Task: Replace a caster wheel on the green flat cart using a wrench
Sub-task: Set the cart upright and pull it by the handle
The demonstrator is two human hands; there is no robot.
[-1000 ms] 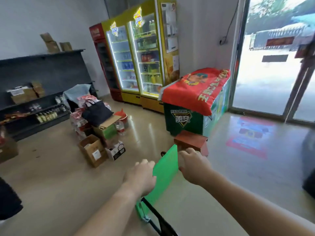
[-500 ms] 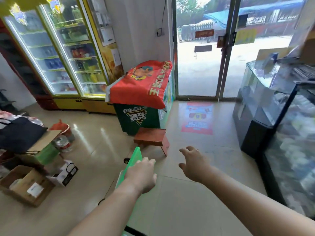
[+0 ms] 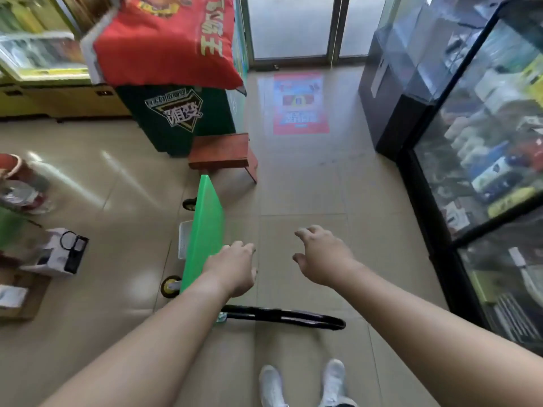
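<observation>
Head view shows the green flat cart [image 3: 205, 218] tipped up on its long edge on the tiled floor [image 3: 308, 186]. Its long axis runs straight away from the person toward a wooden stool [image 3: 223, 152]. The underside faces left, where a yellow-hubbed caster wheel [image 3: 170, 286] sticks out. The black handle [image 3: 282, 315] lies flat, pointing right. The left hand [image 3: 235, 265] curls over the near top edge, apparently gripping it, though the view is blurred. The right hand [image 3: 323, 257] hovers apart from the cart, loosely spread and holding nothing.
</observation>
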